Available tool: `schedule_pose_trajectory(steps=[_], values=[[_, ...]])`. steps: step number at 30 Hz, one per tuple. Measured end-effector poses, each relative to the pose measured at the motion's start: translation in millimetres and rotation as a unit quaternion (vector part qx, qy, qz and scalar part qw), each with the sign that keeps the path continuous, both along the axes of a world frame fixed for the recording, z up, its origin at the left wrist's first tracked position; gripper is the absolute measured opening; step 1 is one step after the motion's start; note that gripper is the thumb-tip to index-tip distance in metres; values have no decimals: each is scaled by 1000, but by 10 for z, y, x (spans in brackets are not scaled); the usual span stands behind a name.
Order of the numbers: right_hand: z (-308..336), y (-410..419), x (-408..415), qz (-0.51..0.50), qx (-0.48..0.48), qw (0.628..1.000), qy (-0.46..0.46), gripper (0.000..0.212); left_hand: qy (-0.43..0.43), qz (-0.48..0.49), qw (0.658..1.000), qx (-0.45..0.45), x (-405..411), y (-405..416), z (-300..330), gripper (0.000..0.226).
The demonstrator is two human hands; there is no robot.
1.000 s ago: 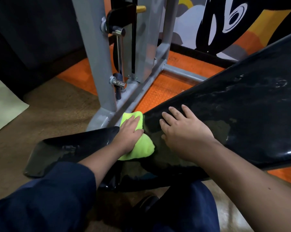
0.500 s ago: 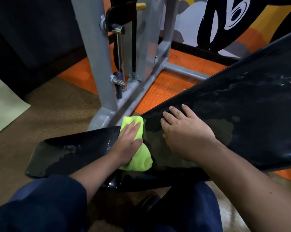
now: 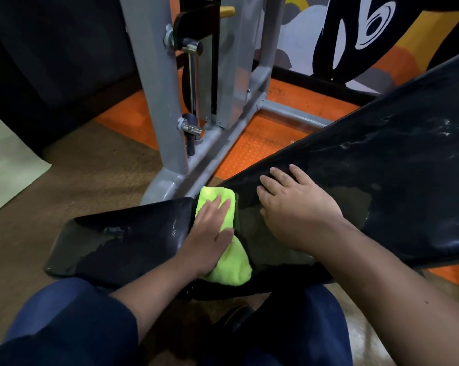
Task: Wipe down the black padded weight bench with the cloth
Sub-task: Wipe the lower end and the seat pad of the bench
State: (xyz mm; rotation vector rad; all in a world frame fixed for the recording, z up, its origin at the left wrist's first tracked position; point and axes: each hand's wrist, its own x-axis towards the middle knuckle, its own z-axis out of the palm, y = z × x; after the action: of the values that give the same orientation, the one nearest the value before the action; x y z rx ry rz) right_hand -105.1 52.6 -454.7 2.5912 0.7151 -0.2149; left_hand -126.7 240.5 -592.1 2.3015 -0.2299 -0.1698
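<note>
Cloth [image 3: 227, 256] has been pushed up-frame along the bench [image 3: 381, 180] gap under the flattened, pressing left hand [image 3: 210, 233]; right hand [image 3: 297, 210] stays flat, bracing; wiping continues.

a grey steel machine frame [image 3: 159, 107] stands on orange matting [image 3: 252, 149] beside brown carpet [image 3: 85, 175].

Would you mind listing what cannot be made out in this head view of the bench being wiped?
- Cloth: its middle lies under the left hand.
- Gap between seat pad and back pad: covered by the cloth and both hands.
- Back pad's upper end: cut off by the right edge.
- Bench frame underneath: hidden by the pads and the knees.
- Padding under the right hand: hidden, so whether it is wiped is unclear.
</note>
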Motion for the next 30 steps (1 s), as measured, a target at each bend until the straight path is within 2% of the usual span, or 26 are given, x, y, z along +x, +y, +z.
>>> schedule_pose_trajectory(steps=[5,7,9,13,15,18,22,26,30], values=[[9,13,9,-5,-2,1000,3,58,7,38,999,-10,15,-70,65,62],[8,6,-6,-6,-2,1000,4,58,-19,4,1000,-16,-131,-47,8,63],[26,9,-8,-7,-1,1000,6,57,-7,-23,1000,-2,-155,82,-53,65],[42,21,-4,-7,4,1000,5,57,11,42,999,-16,-83,-39,17,63],[23,18,-13,-7,3,1000,2,57,-21,19,999,-33,-214,-85,-15,65],[7,14,-3,-7,5,1000,0,57,-27,-36,999,-4,-254,93,-113,67],[10,7,4,-4,4,1000,-2,57,-18,17,999,-34,-252,-55,-45,66],[6,5,-10,-6,0,1000,1,57,-58,-39,998,2,-411,69,-185,69],[22,5,1,-5,4,1000,0,57,-26,25,999,-25,-357,-38,-112,65]])
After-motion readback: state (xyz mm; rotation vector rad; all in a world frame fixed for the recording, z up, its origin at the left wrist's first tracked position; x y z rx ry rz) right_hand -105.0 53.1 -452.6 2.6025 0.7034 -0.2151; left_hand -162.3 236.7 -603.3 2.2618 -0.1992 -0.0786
